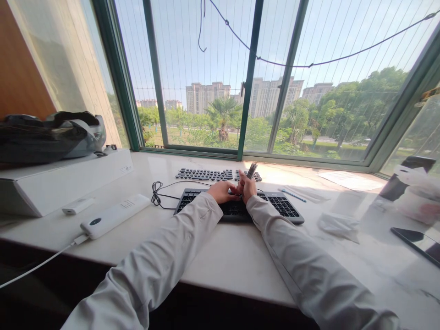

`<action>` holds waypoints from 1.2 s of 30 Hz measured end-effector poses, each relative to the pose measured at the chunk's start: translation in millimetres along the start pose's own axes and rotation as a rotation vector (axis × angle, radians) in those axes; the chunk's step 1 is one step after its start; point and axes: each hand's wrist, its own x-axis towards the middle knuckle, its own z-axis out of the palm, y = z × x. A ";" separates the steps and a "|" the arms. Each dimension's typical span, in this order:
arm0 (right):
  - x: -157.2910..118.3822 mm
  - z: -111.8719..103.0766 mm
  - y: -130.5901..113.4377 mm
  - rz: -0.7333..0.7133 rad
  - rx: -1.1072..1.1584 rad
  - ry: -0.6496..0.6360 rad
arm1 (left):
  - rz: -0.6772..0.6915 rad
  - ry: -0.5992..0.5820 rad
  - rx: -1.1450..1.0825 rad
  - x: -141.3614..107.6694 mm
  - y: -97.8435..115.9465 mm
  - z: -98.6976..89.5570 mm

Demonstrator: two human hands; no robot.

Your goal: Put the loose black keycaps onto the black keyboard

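A black keyboard (pixel 283 206) lies on the white counter under both my hands, its key field showing dark square sockets. My right hand (pixel 248 189) is closed around a slim dark tool with a brush-like top (pixel 252 170), which sticks up above the fist. Over the middle of the keyboard, my left hand (pixel 222 191) has its fingers pressed together against the right hand; anything in them is hidden. Behind the keyboard, loose black keycaps (pixel 202 174) lie in rows, with another group of keycaps (pixel 257 177) partly behind my right hand.
A coiled black cable (pixel 157 192) lies left of the keyboard. Further left are a white power bank (pixel 115 217) with a cord and a white box (pixel 68 178). To the right lie a blue pen-like stick (pixel 294 195), a clear plastic bag (pixel 338 224) and a dark tablet-like device (pixel 417 243).
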 end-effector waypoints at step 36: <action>-6.7 -1.1 -23.5 -0.186 0.067 0.089 | 0.161 0.175 0.062 -3.1 5.6 1.0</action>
